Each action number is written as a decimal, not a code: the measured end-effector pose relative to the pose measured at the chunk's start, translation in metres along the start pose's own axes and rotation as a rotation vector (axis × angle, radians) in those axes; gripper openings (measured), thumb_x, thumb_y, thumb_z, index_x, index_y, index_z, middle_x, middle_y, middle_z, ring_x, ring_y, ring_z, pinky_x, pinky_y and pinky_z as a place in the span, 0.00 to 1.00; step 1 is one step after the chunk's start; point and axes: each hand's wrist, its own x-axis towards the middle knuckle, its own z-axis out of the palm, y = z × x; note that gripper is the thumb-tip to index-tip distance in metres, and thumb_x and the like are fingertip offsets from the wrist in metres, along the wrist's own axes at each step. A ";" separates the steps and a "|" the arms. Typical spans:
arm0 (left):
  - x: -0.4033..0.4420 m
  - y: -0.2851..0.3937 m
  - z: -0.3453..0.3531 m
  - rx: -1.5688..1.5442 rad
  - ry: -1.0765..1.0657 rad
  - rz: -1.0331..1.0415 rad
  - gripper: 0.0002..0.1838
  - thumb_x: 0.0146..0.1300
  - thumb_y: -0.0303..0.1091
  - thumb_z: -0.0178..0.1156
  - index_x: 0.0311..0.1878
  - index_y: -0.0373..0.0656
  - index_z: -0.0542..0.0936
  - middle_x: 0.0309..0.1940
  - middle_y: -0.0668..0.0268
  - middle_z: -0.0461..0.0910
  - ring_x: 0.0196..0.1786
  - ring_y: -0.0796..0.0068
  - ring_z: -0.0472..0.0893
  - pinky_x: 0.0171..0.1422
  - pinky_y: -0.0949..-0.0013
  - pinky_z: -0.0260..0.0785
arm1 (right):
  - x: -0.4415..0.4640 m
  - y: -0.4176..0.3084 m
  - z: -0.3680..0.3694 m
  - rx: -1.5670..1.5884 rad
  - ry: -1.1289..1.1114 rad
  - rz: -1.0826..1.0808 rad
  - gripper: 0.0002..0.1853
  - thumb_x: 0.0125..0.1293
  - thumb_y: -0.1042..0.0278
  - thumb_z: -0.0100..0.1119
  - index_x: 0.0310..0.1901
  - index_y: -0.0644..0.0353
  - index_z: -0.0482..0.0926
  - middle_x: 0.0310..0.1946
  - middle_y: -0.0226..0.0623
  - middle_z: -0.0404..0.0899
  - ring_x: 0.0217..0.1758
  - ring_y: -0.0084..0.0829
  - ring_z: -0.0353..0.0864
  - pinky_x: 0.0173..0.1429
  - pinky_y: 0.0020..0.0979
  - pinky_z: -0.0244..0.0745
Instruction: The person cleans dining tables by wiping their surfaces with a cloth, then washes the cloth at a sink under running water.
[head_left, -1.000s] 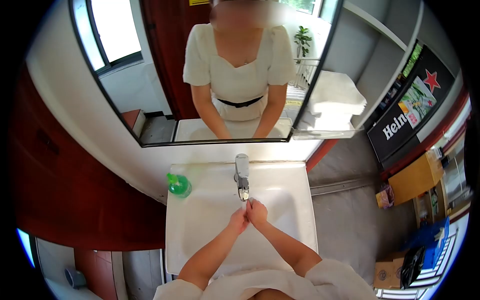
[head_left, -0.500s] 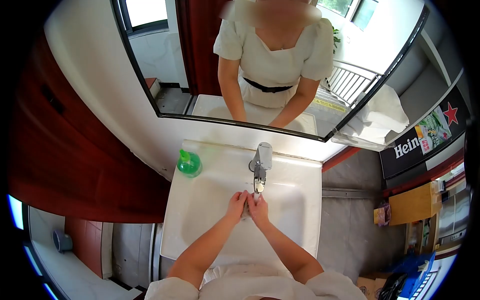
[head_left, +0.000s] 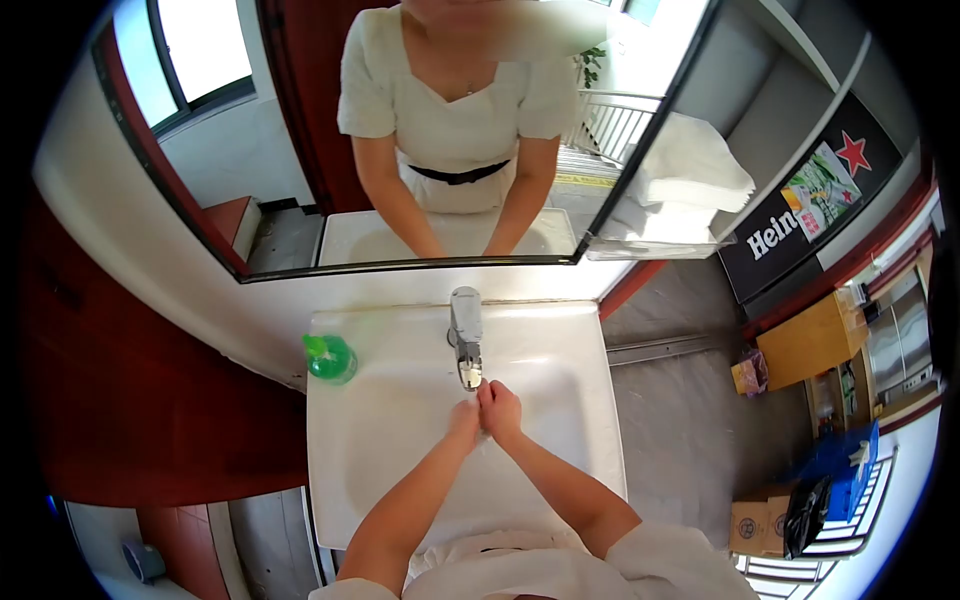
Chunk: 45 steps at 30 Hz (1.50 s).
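Note:
Both my hands meet just under the spout of a chrome faucet (head_left: 466, 335), over a white sink (head_left: 380, 445). My left hand (head_left: 464, 422) is closed and pressed against the other. Curled fingers show on my right hand (head_left: 499, 409), which lies close below the spout. Whether anything small is between the two hands cannot be made out. A green soap bottle (head_left: 331, 360) with a pump top stands on the sink's back left corner.
Above the sink hangs a black-framed mirror (head_left: 420, 264) reflecting a person in white. White folded towels (head_left: 690, 175) lie on a clear shelf to its right. A dark red door (head_left: 150, 400) is at the left. Cardboard boxes (head_left: 758, 525) stand lower right.
The view has swung, shifting sink and mirror left in the frame. My hands, a little apart below the spout half a second ago, are now pressed together closer to it.

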 end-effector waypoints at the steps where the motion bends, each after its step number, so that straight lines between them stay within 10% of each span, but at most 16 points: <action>1: -0.003 0.004 0.001 0.199 0.034 -0.037 0.17 0.59 0.45 0.51 0.36 0.38 0.73 0.31 0.65 0.73 0.33 0.75 0.75 0.33 0.66 0.68 | 0.003 0.007 -0.005 0.005 0.018 0.012 0.17 0.61 0.54 0.45 0.27 0.62 0.72 0.22 0.44 0.75 0.28 0.47 0.73 0.30 0.40 0.65; 7: -0.020 0.016 -0.016 0.422 0.119 0.332 0.15 0.59 0.39 0.50 0.39 0.36 0.73 0.30 0.58 0.75 0.32 0.66 0.74 0.36 0.67 0.65 | -0.007 0.014 -0.001 -0.087 0.066 -0.138 0.18 0.61 0.51 0.45 0.30 0.59 0.72 0.25 0.38 0.76 0.25 0.39 0.74 0.28 0.37 0.67; 10: -0.044 0.015 -0.018 0.601 0.114 0.588 0.12 0.57 0.36 0.50 0.39 0.37 0.73 0.31 0.56 0.75 0.33 0.62 0.74 0.38 0.65 0.65 | -0.006 -0.008 -0.002 0.690 -0.661 0.421 0.19 0.58 0.50 0.50 0.39 0.58 0.74 0.27 0.27 0.72 0.28 0.25 0.71 0.30 0.29 0.68; 13: -0.061 0.003 -0.037 0.818 0.035 0.590 0.12 0.57 0.32 0.50 0.43 0.37 0.72 0.32 0.61 0.75 0.39 0.72 0.74 0.41 0.70 0.66 | 0.012 -0.011 0.032 0.747 -0.787 0.610 0.17 0.54 0.55 0.56 0.38 0.59 0.75 0.28 0.29 0.72 0.31 0.24 0.71 0.31 0.29 0.69; 20: -0.075 0.035 -0.064 1.018 0.066 0.572 0.08 0.56 0.30 0.50 0.37 0.38 0.75 0.33 0.56 0.76 0.35 0.63 0.77 0.36 0.63 0.69 | 0.058 0.009 0.092 0.255 -1.145 0.338 0.11 0.51 0.65 0.58 0.35 0.62 0.76 0.32 0.30 0.74 0.35 0.23 0.73 0.33 0.29 0.70; 22: -0.068 0.040 -0.066 0.552 0.046 0.392 0.09 0.56 0.27 0.48 0.36 0.38 0.76 0.33 0.57 0.77 0.36 0.65 0.77 0.35 0.62 0.70 | 0.062 0.006 0.090 0.218 -1.177 0.244 0.09 0.52 0.69 0.56 0.35 0.63 0.77 0.33 0.31 0.75 0.36 0.22 0.73 0.34 0.29 0.70; 31: -0.014 0.025 -0.015 -0.220 -0.596 0.008 0.08 0.48 0.22 0.44 0.27 0.39 0.73 0.20 0.64 0.71 0.23 0.79 0.70 0.23 0.79 0.61 | 0.017 0.041 -0.018 0.654 -0.554 0.414 0.13 0.58 0.68 0.54 0.43 0.65 0.74 0.33 0.33 0.76 0.34 0.24 0.76 0.34 0.24 0.72; 36: 0.030 0.004 0.009 -0.089 -0.511 -0.051 0.07 0.49 0.26 0.43 0.25 0.41 0.72 0.14 0.68 0.68 0.13 0.80 0.63 0.15 0.78 0.54 | 0.000 0.055 -0.035 0.800 -0.526 0.486 0.14 0.57 0.69 0.55 0.43 0.68 0.74 0.33 0.34 0.77 0.34 0.24 0.76 0.36 0.23 0.71; 39: 0.013 0.018 0.020 0.125 0.007 0.297 0.08 0.53 0.31 0.45 0.28 0.40 0.74 0.17 0.67 0.72 0.14 0.81 0.65 0.15 0.78 0.55 | -0.008 0.024 -0.033 0.819 -0.605 0.419 0.13 0.57 0.70 0.56 0.42 0.68 0.74 0.33 0.34 0.77 0.34 0.23 0.76 0.37 0.24 0.71; 45: 0.003 0.029 -0.021 0.064 -0.022 0.272 0.20 0.60 0.51 0.50 0.37 0.42 0.76 0.31 0.66 0.76 0.37 0.76 0.73 0.44 0.73 0.65 | -0.003 -0.003 -0.020 0.783 -0.630 0.316 0.11 0.59 0.70 0.54 0.42 0.67 0.73 0.34 0.35 0.76 0.35 0.23 0.76 0.38 0.24 0.71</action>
